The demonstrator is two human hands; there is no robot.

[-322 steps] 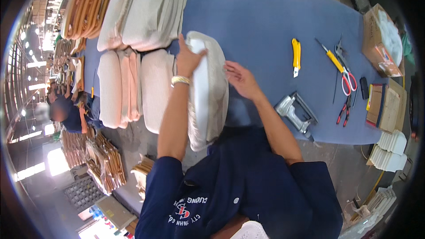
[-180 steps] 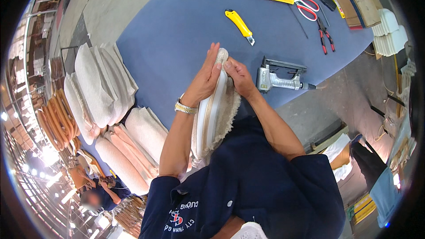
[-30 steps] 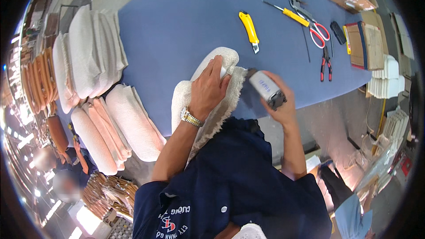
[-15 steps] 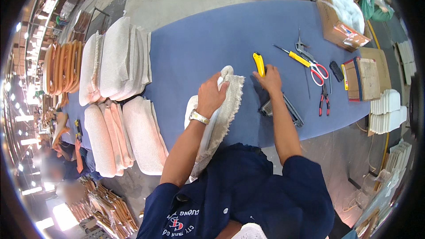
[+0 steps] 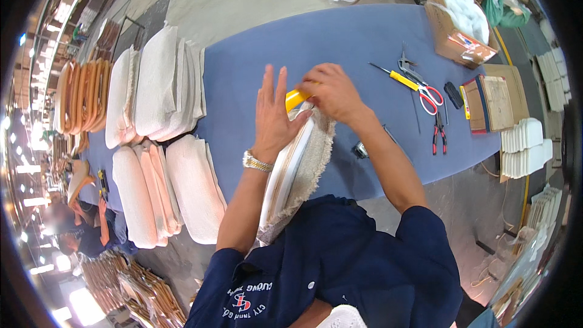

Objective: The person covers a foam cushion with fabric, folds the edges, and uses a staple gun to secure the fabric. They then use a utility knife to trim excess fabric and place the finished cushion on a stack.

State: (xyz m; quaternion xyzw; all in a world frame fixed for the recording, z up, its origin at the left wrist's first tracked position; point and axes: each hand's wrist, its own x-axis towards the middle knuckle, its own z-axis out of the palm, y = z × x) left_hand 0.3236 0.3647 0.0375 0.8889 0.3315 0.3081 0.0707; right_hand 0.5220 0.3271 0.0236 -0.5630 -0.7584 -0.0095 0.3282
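Observation:
In front of my body stands a padded panel (image 5: 306, 161) on edge, wrapped in beige fabric with a frayed border; white and tan layers show along its left side. My right hand (image 5: 333, 91) is closed around a yellow utility knife (image 5: 297, 99) above the panel's far end. The blade is not visible. Beside it, my left hand (image 5: 273, 109) has its fingers stretched upward and the thumb apart, by the panel's upper left edge. Partly hidden behind my right forearm, a dark hand tool (image 5: 361, 149) lies on the blue table (image 5: 255, 54).
Pale fabric-covered cushions (image 5: 161, 85) are stacked at the left. Rightward lie a yellow-handled screwdriver (image 5: 403, 80), red-handled scissors (image 5: 431, 100), pliers (image 5: 439, 140) and a black object (image 5: 452, 94). A cardboard box (image 5: 452, 30) of white stuffing stands at the far right corner.
My right hand has picked up the utility knife and brought it left, over the panel. My left hand has let go of the panel's fabric edge, and its fingers have straightened.

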